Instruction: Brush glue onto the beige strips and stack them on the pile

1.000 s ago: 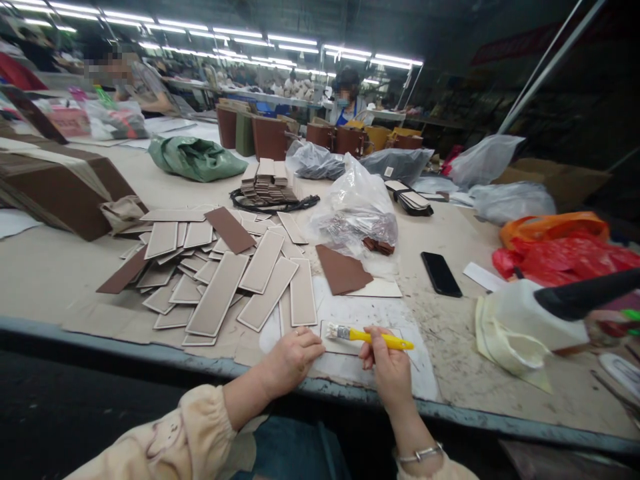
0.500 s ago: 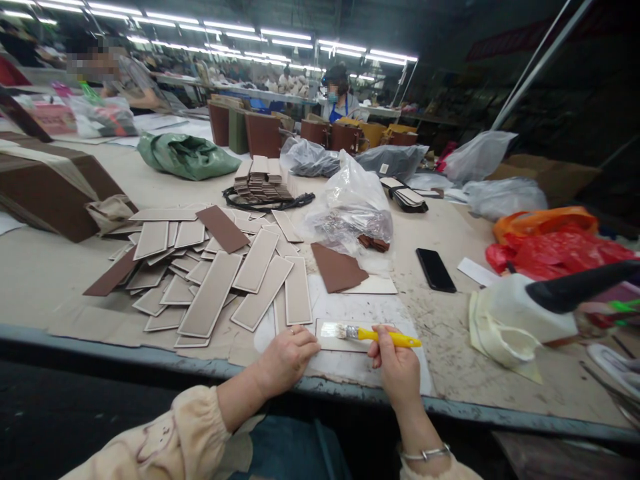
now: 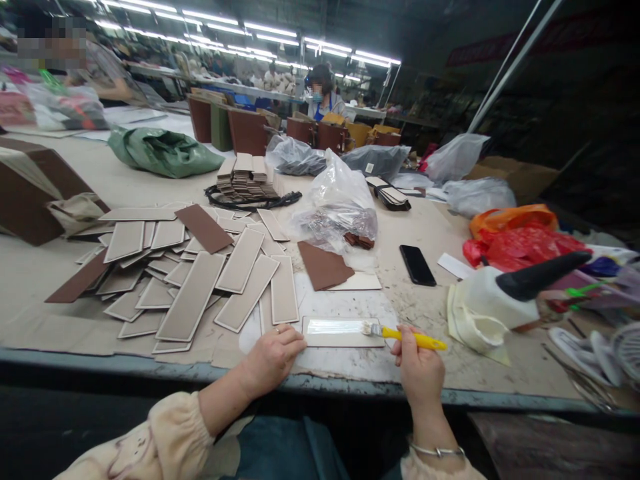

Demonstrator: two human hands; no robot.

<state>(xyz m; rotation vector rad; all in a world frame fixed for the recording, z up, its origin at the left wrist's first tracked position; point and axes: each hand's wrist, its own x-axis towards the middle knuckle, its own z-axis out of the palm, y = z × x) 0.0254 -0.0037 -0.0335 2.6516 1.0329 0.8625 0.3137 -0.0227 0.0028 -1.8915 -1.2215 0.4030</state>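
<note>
My right hand (image 3: 419, 363) is closed round the yellow handle of a paintbrush (image 3: 413, 337). The brush's pale bristles rest near the right end of a flat rectangular panel (image 3: 345, 342). A wet, shiny white streak runs along the panel's face. At the panel's left end, my left hand (image 3: 277, 353) has its fingers curled together and pinches the edge; the fingertips are partly hidden. Under the panel lies a stained white sheet (image 3: 320, 303). To the left spreads a loose heap of similar beige panels (image 3: 193, 297) with pale borders, a few showing brown faces.
Behind the panel are a brown leather-like scrap (image 3: 323, 267) and a clear plastic bag (image 3: 340, 193). A black phone (image 3: 417, 265) lies to the right, before a white jug (image 3: 515, 297) with a black spout. Two people (image 3: 320, 100) (image 3: 100, 67) sit beyond the table.
The brush in my right hand has moved right along the panel, leaving a longer shiny streak. My left hand stays at the panel's left end. The whole view has shifted slightly.
</note>
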